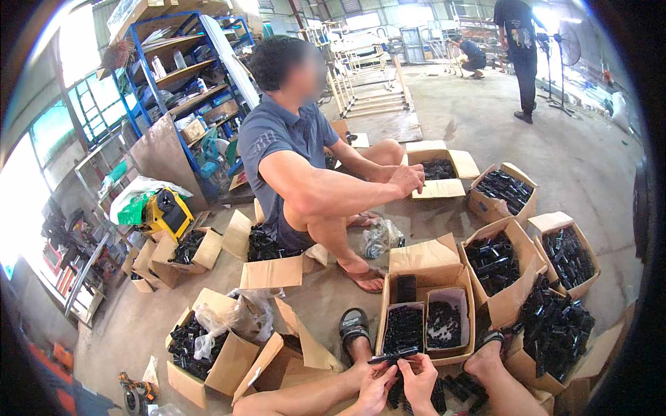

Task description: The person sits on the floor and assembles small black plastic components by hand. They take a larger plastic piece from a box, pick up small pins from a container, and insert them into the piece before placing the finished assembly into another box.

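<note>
My left hand (pixel 376 390) and my right hand (pixel 419 380) meet low in the middle, between my legs. Their fingers pinch a long, slim black part (pixel 393 356), held almost level; its exact kind is too small to tell. Just beyond it stands a cardboard box (pixel 423 251) with two smaller open boxes inside. The left inner box holds black pieces (pixel 404 327), and the right one holds smaller black pieces (pixel 444 320) that show its pale bottom in places. More long black parts (pixel 458 390) lie below and right of my right hand, partly hidden by it.
Boxes of black parts (pixel 492 262) crowd the right side, with a heaped one (pixel 555 326) by my right leg. Another box (pixel 201 340) stands left. A seated co-worker (pixel 291 152) works ahead. An orange-and-black power drill (pixel 137 392) lies at lower left.
</note>
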{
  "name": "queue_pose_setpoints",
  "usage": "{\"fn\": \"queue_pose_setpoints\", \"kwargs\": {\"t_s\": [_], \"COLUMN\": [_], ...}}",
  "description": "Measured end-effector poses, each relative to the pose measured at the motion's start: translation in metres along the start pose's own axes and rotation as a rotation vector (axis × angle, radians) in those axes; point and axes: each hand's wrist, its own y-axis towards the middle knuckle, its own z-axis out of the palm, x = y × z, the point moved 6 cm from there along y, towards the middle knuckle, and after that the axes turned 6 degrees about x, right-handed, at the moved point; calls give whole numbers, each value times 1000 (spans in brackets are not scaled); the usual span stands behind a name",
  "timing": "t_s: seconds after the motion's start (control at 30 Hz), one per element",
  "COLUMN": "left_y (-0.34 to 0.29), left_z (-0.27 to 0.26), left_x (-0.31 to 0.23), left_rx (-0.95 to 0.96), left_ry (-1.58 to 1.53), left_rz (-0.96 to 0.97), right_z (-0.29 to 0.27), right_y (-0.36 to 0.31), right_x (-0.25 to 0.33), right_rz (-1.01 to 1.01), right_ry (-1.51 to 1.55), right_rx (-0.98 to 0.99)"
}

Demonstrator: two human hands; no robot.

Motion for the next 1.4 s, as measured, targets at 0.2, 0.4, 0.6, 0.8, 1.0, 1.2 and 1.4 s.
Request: {"fn": "queue_pose_setpoints", "kwargs": {"t_s": [0.2,0.4,0.6,0.8,1.0,1.2,1.4], "left_y": [-1,6,5,18,9,18,19], "left_z": [6,-8,-10,-43,-16,-41,-39], "left_x": [4,11,14,38,13,33,36], "left_rx": [-17,-27,-21,-76,-64,-49,-51], "left_ry": [-42,-61,-34,-80,-69,-81,-72], "left_rz": [-28,-46,-51,-54,-68,-51,-71], "right_z": [-2,-3,-9,-3,-9,-3,-8], "right_y": [2,3,5,3,5,3,5], "right_x": [3,-3,-5,-7,-16,-11,-26], "right_rz": [-127,-118,-214,-194,-82,-118,-232], "right_ry": [-332,-185,-357,-304,-117,-272,-179], "right_rx": [81,43,60,49,11,95,27]}}
